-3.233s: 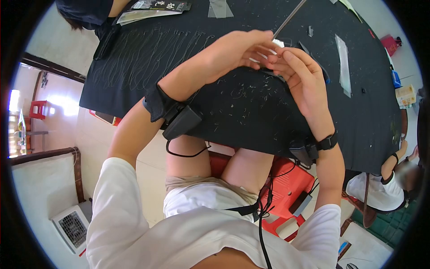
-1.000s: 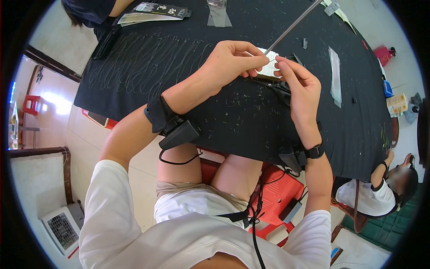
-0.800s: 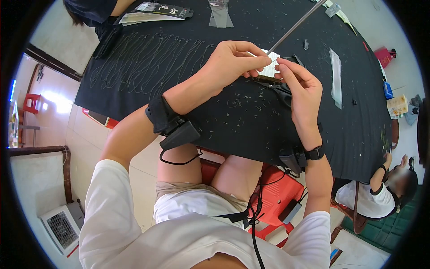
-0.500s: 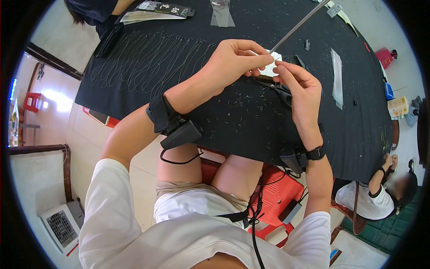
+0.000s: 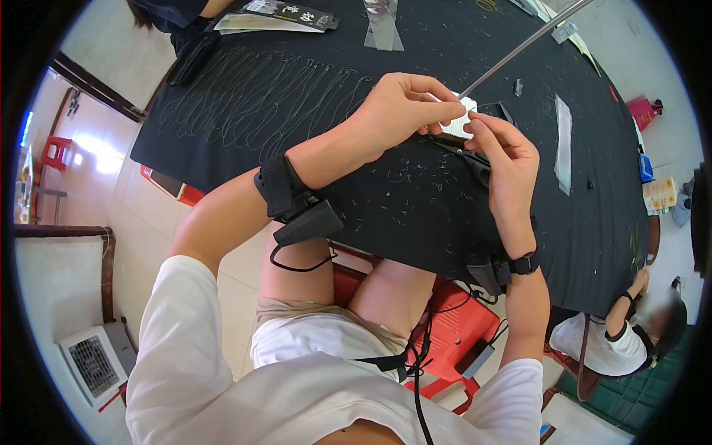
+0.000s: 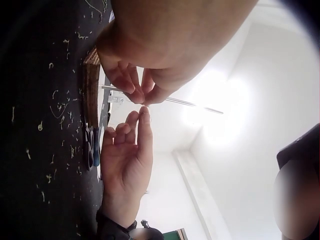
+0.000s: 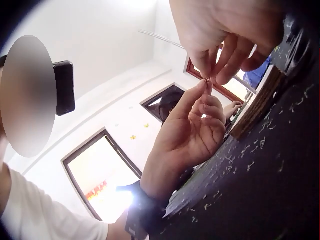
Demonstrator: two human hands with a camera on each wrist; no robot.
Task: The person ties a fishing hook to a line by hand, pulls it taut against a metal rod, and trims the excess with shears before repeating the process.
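Note:
In the head view my left hand (image 5: 415, 107) pinches between thumb and forefinger beside a wooden block (image 5: 454, 127) with a white top. My right hand (image 5: 512, 159) pinches from the other side, its fingertips right at the left ones. Between them is a very fine thin line, mostly hidden by the fingers. A slim metal rod (image 5: 519, 52) slants up from the block behind the left fingers. In the left wrist view the fingertips of the left hand (image 6: 142, 82) and right hand (image 6: 129, 160) meet in front of the rod (image 6: 190, 103).
Black-handled scissors (image 5: 476, 165) lie beside the block. Looped thin lines (image 5: 252, 96) are spread in a row at the left on the black cloth (image 5: 415, 215), with scattered clippings. A clear plastic strip (image 5: 564, 144) lies at right, packets (image 5: 282, 16) at the back.
Earlier the hands overlapped the block with fingers more spread; they then came to a fingertip pinch. Over the last second they hold nearly the same pose while the head view shifts slightly.

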